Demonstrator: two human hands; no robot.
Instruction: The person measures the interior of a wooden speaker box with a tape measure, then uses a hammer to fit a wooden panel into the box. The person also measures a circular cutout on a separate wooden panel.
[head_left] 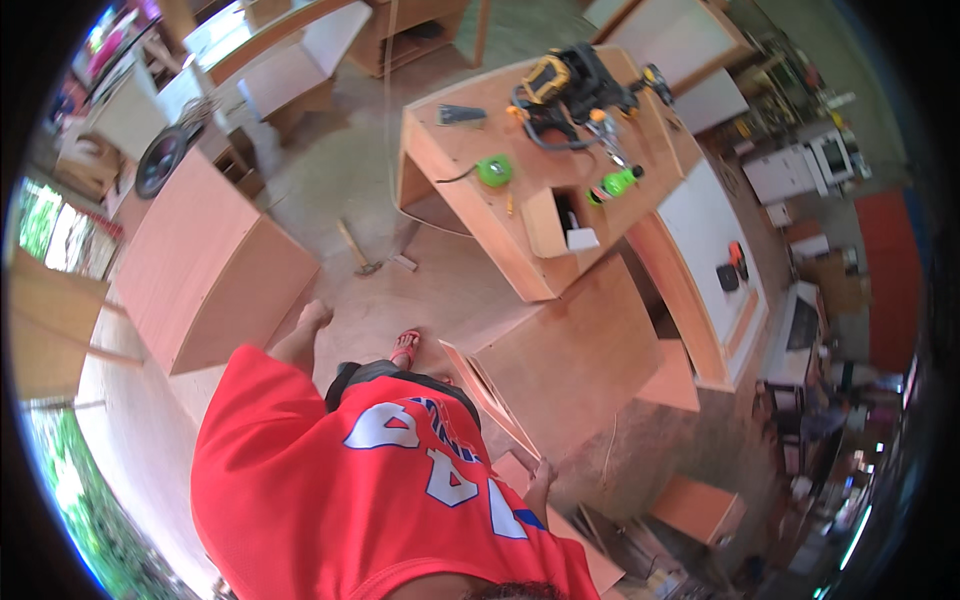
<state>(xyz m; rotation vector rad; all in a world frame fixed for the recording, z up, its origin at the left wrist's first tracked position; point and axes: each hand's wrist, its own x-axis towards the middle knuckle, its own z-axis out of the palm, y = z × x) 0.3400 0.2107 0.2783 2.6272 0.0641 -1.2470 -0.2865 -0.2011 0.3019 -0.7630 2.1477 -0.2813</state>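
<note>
My right hand (541, 478) is at the lower corner of a large plywood panel (580, 360), its fingers closed around the edge. The panel stands tilted at my right side, and a narrow framed edge (490, 400) shows along its near side. My left hand (316, 314) hangs low at my left with its fingers curled in, and no object shows in it. It is nearest to a closed plywood cabinet (215, 270); whether they touch I cannot tell. A hammer (358, 250) lies on the floor ahead of my foot, beside a small wood block (403, 262).
A plywood worktable (470, 210) ahead carries a yellow-black power tool (560, 85), a green tape measure (493, 170), a green bottle (615, 186) and a small open box (545, 222). On the right stands a white-topped cabinet (710, 260). A black speaker (160, 162) is at far left.
</note>
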